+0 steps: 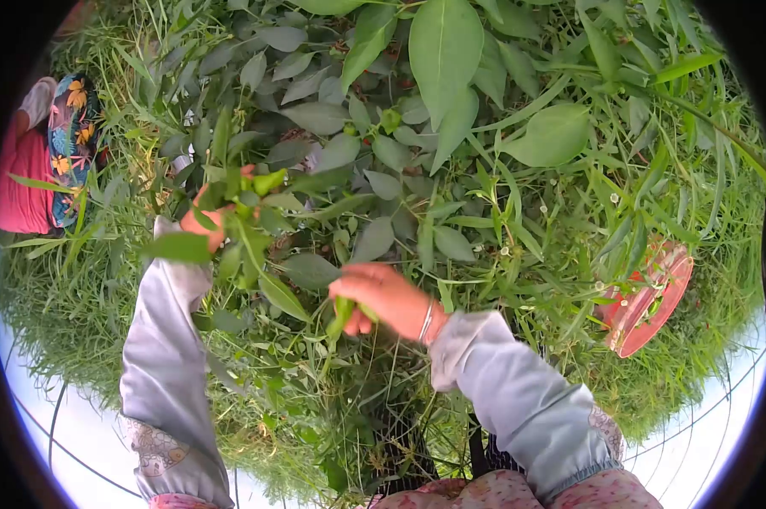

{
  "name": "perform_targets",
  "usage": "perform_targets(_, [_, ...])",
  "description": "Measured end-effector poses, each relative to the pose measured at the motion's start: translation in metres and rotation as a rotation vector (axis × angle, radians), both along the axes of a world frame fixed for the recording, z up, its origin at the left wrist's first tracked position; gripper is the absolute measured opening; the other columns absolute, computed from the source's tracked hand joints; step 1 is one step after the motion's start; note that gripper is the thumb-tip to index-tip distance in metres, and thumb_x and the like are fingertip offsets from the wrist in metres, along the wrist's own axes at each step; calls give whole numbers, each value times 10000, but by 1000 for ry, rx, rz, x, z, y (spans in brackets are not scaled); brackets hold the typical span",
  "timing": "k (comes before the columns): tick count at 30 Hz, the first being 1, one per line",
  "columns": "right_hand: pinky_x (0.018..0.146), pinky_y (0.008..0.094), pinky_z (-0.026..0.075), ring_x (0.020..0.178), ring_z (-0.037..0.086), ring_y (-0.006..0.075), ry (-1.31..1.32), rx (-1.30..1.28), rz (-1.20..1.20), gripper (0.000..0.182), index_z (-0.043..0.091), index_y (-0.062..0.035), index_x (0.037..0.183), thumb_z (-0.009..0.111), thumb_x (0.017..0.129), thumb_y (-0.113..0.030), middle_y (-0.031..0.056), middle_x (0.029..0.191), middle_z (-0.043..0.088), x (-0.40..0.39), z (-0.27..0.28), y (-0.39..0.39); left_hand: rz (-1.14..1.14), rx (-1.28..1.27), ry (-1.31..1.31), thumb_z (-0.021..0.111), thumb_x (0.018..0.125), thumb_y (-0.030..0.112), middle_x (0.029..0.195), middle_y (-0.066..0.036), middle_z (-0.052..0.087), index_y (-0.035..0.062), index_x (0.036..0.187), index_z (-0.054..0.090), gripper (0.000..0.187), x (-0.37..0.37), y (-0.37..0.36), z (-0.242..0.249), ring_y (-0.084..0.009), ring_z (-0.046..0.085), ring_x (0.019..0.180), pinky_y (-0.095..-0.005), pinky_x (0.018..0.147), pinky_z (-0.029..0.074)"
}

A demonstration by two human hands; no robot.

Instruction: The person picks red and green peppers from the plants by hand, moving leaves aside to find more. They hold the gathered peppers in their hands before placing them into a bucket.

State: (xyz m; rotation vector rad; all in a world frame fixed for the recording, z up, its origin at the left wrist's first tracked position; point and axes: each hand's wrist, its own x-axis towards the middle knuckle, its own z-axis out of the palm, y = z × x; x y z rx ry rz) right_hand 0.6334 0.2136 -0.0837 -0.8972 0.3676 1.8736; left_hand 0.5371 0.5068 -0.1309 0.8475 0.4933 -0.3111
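Observation:
My right hand (386, 297) is closed on a green pepper (341, 316), which hangs down from the fingers. Leaves partly cover my left hand (206, 219), whose fingers are curled around green peppers (268, 181) among the foliage. Whether those peppers are still attached to the stem cannot be made out. Between and beyond both hands spreads a leafy pepper plant (319, 119), and a small round green pepper (390, 120) shows among its leaves.
A red plastic basket (654, 297) sits tilted in the grass at the right. At the far left, a person in pink clothing (22, 182) is beside a flower-patterned cloth (71, 148). Tall grass (86, 314) surrounds the plant, and large leaves (446, 59) hang close at the top.

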Motion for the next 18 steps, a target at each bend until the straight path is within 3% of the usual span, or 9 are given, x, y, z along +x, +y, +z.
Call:
perform_targets(3, [441,232,473,714,638,181,-119,-64,-207,202,540,-39,973,560,853,-201,107,958,623,22,-38,24,22,83,111,549,858,88,1238,-145,495,24,1275,395,449,-1,13,7,-231,533,1068,-357,914,437])
perform_targets(5, [542,296,485,689,593,167,-284,-110,-305,181,541,-58,994,579,839,-144,87,919,617,28,-65,44,19,109,151,548,859,98,1245,-150,487,24,1285,384,463,0,17,8,-236,536,1062,-357,911,439])
perform_targets(7, [596,322,480,709,595,191,-1388,124,189,199,549,-78,1006,590,829,-158,90,897,626,20,-112,64,6,133,182,547,861,107,1252,-155,479,24,1295,372,476,-2,21,7,-241,539,1056,-356,907,442])
perform_targets(9, [636,339,473,724,595,216,-1851,219,319,228,552,-99,1033,594,822,-175,93,893,628,4,-143,84,-1,148,213,546,862,117,1259,-160,472,24,1306,360,490,-4,21,6,-246,542,1050,-356,903,444])
perform_targets(11, [661,345,465,734,594,243,-1696,158,21,270,549,-123,1075,592,819,-197,95,909,624,-5,-153,103,0,149,236,545,863,127,1266,-164,464,25,1316,349,504,-2,19,5,-251,545,1045,-355,899,447])
perform_targets(17, [695,327,475,771,606,235,-1541,154,767,287,578,-176,1104,590,825,-246,74,921,643,2,-124,106,-9,72,291,541,867,156,1287,-179,441,25,1346,313,547,3,-3,-8,-266,555,1027,-354,888,454])
perform_targets(18, [691,319,475,771,607,221,-1382,287,497,267,593,-168,1073,596,822,-258,65,906,646,-10,-147,100,-11,64,195,545,865,124,1247,-147,473,22,1315,354,499,0,-11,-11,-227,544,1038,-330,892,449])
